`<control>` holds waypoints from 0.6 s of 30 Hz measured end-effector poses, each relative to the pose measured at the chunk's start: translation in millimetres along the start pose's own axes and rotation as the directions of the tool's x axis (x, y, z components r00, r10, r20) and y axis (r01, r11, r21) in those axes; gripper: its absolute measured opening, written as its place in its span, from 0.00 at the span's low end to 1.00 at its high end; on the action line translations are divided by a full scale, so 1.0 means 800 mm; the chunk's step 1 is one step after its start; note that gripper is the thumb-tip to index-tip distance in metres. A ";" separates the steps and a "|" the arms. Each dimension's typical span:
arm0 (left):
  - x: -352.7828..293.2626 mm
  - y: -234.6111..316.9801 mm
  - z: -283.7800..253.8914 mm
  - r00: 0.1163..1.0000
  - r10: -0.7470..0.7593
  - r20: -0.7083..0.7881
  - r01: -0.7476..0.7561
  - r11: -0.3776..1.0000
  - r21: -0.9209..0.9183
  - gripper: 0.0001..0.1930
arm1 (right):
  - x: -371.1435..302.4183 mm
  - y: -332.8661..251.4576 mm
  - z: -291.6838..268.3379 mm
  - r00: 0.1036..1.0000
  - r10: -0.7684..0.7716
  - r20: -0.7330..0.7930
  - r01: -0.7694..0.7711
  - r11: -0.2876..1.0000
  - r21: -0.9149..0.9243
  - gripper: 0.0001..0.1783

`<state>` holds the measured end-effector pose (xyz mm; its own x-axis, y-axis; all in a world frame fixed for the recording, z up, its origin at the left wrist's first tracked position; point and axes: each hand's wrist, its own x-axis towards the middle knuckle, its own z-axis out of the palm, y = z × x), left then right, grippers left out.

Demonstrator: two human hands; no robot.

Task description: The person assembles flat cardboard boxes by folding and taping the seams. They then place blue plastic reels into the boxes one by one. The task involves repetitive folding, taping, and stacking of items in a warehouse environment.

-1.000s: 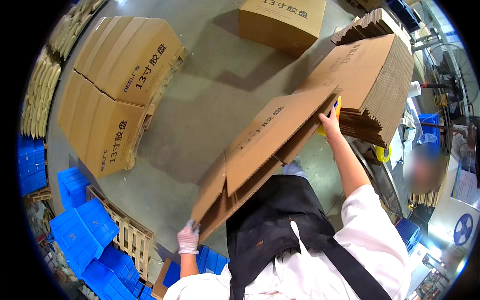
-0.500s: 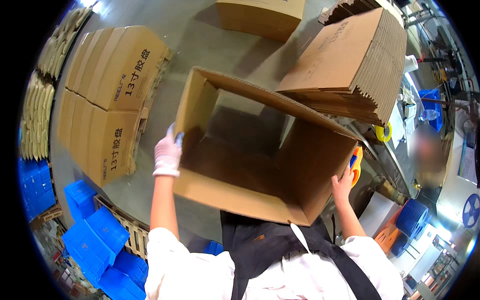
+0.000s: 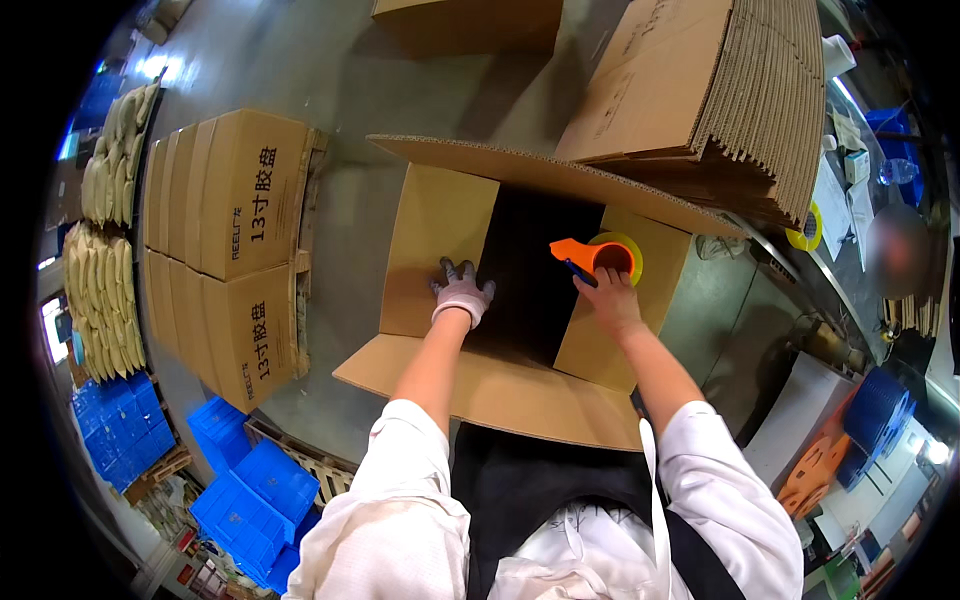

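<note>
In front of me stands a cardboard carton with its far flap [image 3: 560,182] and near flap [image 3: 530,398] spread outward. The left flap [image 3: 435,215] and right flap [image 3: 600,345] lie folded in, with a dark gap between them. My left hand [image 3: 464,297], in a pale glove with grey fingers, rests on the left flap, fingers spread. On the right side my bare right hand [image 3: 610,302] is closed round an orange tape dispenser [image 3: 574,251]. It carries a yellow-rimmed roll and a blue part, and sits over the right flap.
Flattened cartons [image 3: 765,110] are stacked at the far right, beside a bench with a yellow tape roll [image 3: 806,228]. Packed boxes [image 3: 228,260] stand on a pallet at left, near blue crates [image 3: 250,500]. Another carton [image 3: 470,25] is beyond. A blurred person [image 3: 900,250] is at right.
The carton's left and right flaps have been folded in. My hands have moved from its outer sides to over those flaps, the right one bringing the tape dispenser along.
</note>
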<state>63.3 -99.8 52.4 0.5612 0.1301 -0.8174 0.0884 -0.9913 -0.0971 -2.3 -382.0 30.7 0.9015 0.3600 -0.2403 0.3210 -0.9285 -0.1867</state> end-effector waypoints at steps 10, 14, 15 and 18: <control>-0.164 -0.271 0.034 0.570 -0.049 -0.820 -0.262 0.935 -0.239 0.20 | -0.044 0.071 -0.103 0.980 -0.131 0.149 0.099 0.974 0.206 0.23; -0.093 -0.227 0.078 0.508 -0.466 -0.724 -0.684 0.293 -0.668 0.20 | -0.053 0.079 -0.215 0.971 0.120 0.208 -0.239 0.556 0.796 0.25; -0.083 -0.199 0.042 0.550 -0.429 -0.717 -0.576 0.427 -0.697 0.20 | -0.058 0.079 -0.255 0.988 0.135 0.078 -0.140 0.544 0.827 0.25; 0.003 -0.150 0.005 0.597 -0.409 -0.690 -0.271 0.707 -0.653 0.20 | -0.042 0.112 -0.326 0.921 0.044 -0.388 0.173 0.844 0.507 0.23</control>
<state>50.5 19.6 60.1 0.8668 0.4955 -0.0562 0.4481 -0.7244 0.5238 71.7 -501.4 270.6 0.9567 0.2549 0.1403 0.2800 -0.6754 -0.6822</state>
